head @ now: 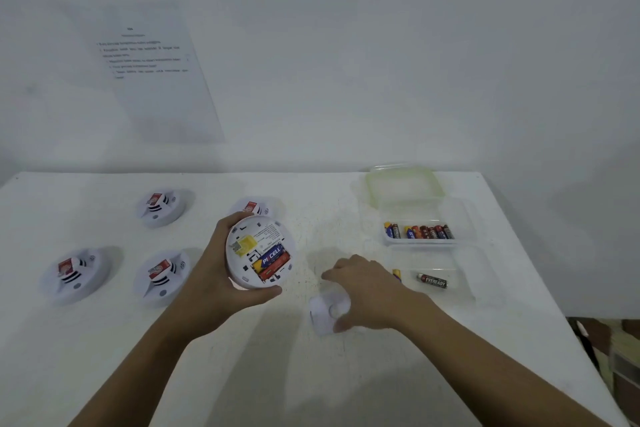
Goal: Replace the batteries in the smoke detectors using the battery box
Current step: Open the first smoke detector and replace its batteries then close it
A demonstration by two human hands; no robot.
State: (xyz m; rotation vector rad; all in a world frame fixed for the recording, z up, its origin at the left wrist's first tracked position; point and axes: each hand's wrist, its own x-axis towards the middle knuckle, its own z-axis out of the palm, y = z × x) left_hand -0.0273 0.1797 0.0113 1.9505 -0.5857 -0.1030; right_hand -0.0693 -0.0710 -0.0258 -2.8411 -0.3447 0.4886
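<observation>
My left hand (216, 274) grips a white smoke detector (260, 251) turned back-side up above the table. Its open bay shows a blue PKCELL battery and a red one. My right hand (360, 291) hovers over a round white back cover (327, 315) on the table, fingers curved around its edge; blur hides whether they grip it. A clear battery box (427, 218) at the right holds several batteries (419, 231). In front of it, a second clear tray (464, 282) holds an Eveready battery (433, 281) and a yellow-tipped one (397, 274).
Four more white smoke detectors with red labels sit on the white table (242, 374): far left (74, 272), front middle (162, 274), back left (161, 205), and one (252, 207) behind the held detector. A green-rimmed lid (403, 184) leans behind the box. A printed sheet (149, 73) hangs on the wall.
</observation>
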